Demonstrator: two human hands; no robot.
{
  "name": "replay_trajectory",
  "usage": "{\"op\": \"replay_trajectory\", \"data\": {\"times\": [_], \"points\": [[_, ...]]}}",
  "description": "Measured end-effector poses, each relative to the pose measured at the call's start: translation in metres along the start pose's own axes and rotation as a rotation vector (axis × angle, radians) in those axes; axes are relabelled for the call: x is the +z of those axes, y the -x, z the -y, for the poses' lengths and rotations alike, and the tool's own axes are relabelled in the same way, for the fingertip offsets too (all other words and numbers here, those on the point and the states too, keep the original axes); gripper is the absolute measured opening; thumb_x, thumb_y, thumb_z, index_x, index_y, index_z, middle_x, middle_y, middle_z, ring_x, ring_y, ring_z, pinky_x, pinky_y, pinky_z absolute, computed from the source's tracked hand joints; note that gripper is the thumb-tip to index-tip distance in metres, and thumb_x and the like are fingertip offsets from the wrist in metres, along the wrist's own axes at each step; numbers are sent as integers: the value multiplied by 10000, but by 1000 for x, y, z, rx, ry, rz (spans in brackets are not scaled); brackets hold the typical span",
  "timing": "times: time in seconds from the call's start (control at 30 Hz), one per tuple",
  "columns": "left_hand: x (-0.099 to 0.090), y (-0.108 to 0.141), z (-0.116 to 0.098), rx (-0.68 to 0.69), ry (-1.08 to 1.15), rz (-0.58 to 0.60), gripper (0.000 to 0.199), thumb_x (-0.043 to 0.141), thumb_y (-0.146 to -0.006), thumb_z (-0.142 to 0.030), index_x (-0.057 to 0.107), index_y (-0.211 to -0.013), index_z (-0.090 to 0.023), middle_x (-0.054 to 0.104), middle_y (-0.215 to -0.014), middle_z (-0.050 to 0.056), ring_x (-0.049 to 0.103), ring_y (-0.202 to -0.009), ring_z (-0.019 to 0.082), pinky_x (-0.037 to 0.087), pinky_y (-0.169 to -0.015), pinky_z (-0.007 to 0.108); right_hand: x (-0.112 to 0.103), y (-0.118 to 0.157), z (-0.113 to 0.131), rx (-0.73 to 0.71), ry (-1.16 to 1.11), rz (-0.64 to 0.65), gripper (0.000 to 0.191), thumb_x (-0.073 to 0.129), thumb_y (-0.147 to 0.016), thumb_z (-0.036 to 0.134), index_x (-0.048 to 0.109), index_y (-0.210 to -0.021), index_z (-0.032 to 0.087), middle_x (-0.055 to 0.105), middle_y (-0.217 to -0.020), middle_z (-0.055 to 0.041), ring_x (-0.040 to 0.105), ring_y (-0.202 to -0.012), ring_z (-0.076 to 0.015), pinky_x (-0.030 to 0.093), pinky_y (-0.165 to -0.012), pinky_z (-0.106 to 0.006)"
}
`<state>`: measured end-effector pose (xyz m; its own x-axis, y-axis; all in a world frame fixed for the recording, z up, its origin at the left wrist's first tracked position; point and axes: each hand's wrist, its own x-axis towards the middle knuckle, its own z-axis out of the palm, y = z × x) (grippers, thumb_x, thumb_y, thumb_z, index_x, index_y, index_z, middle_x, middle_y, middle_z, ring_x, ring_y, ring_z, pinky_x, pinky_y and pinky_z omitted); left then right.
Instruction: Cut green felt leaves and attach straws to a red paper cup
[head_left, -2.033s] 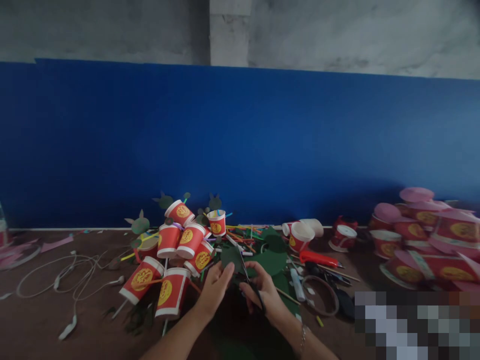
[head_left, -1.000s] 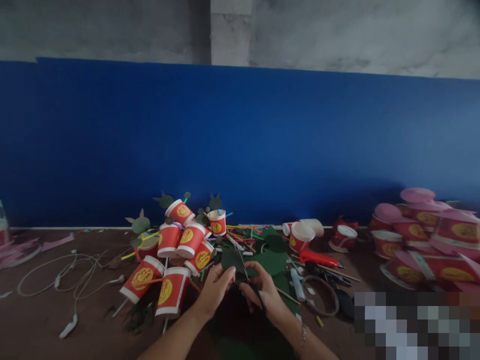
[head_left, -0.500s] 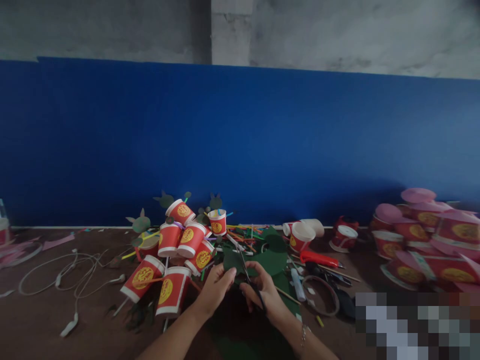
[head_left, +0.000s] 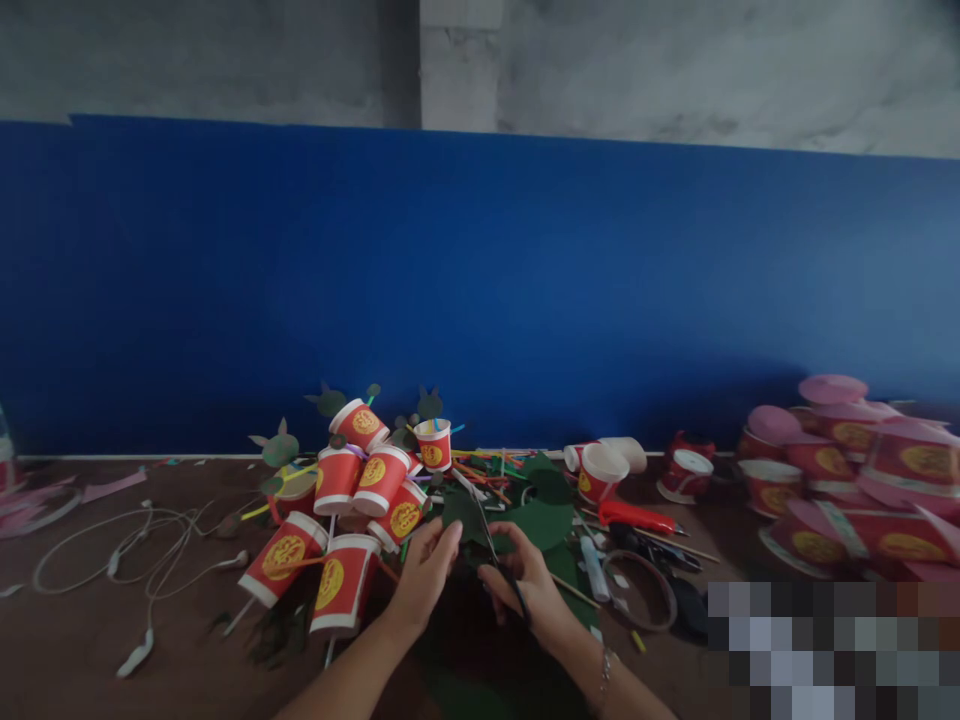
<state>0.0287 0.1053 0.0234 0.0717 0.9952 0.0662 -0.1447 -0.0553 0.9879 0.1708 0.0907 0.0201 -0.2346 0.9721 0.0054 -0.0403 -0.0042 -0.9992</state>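
Bare left hand [head_left: 426, 577], bare right hand [head_left: 541, 588], slim silvery linked bracelet [head_left: 605, 668] worn just behind it, forearms [head_left: 367, 655] uncovered.

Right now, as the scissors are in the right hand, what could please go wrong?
The blades of the scissors lie close to the left hand, so a slip at the dark green paper might nick a finger. The nearest red cup leans close beside the left forearm; a brush could perhaps topple it.
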Motion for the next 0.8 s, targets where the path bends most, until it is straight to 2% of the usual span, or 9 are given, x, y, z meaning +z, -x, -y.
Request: {"op": "replay_trajectory", "data": {"times": [0.13, 0.37, 0.8], "points": [[2, 2, 3, -2, -26, 30, 368, 525, -746, -509, 467, -616, -169, 355, -530, -61, 298, -495, 85, 216, -464, 226, 0, 0, 0, -2, -11, 8, 548, 690, -641, 461, 371, -1003, 200, 473, -419, 129, 398, -288, -48, 351, -294, -147], [1, 2, 6, -34, -52, 115, 404, 505, -757, -522, 444, -570, -170, 322, -468, -76, 248, -445, 72, 181, -443, 231, 2, 2, 2, -19, -20, 25, 557, 696, -638, 460, 355, -998, 206, 509, -456, 111, 441, -329, -51, 338, -331, -140], [-4, 0, 5, -40, -32, 135, 394, 515, -753, -502, 406, -556, -179, 296, -474, -79, 229, -454, 69, 159, -444, 234, 0, 1, 4, 8, 21, 13, 555, 689, -635, 453, 353, -998, 201, 475, -436, 131, 391, -289, -40, 351, -293, -142]]}}
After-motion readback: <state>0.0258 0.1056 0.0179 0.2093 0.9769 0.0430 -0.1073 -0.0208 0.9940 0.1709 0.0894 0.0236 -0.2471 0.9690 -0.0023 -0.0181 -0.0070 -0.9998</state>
